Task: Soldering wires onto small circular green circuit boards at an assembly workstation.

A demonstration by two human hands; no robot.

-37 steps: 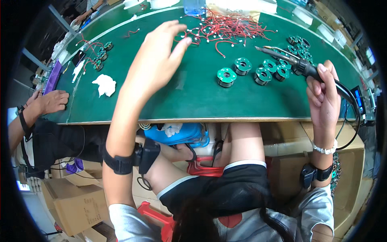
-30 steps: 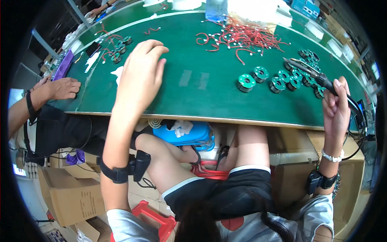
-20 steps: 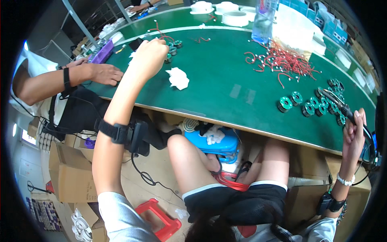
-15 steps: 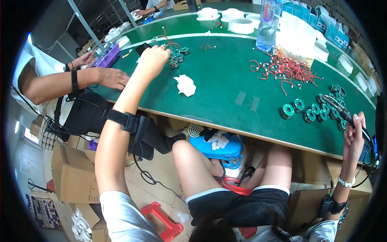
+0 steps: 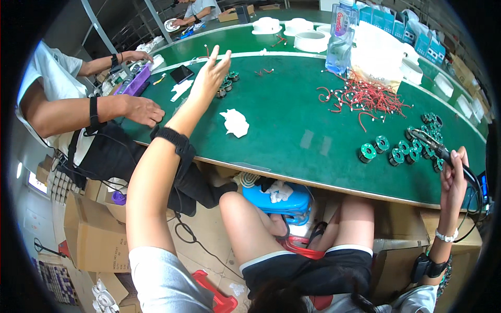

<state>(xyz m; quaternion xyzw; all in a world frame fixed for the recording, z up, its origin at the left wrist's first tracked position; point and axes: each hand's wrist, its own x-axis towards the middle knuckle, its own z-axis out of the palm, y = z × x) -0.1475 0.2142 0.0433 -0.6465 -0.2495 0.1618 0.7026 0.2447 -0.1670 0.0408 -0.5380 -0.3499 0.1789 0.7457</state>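
Note:
My left hand (image 5: 210, 75) is stretched out over the far left of the green table, its fingers extended and apart with nothing visible in them. Just beside it stands a small cluster of black round coils with green circuit boards (image 5: 233, 77), partly hidden by the hand. At the far right, my right hand (image 5: 455, 175) is closed around a soldering iron (image 5: 434, 142) with a black cable. Its metal tip points left, over a larger group of the same green-topped coils (image 5: 396, 156). Whether the tip touches one cannot be made out.
A heap of red wires (image 5: 365, 96) lies in front of a white bag (image 5: 378, 57) and a water bottle (image 5: 340, 41). Crumpled tissue (image 5: 235, 123) lies mid-table. At left, a co-worker's hand (image 5: 143, 108) rests near a purple tray (image 5: 134, 81) and a black phone (image 5: 181, 74).
My left hand has gone from closed fingers to spread ones and shifted slightly right, uncovering the phone. The co-worker's farther hand has moved past the purple tray. My right hand stays about the same.

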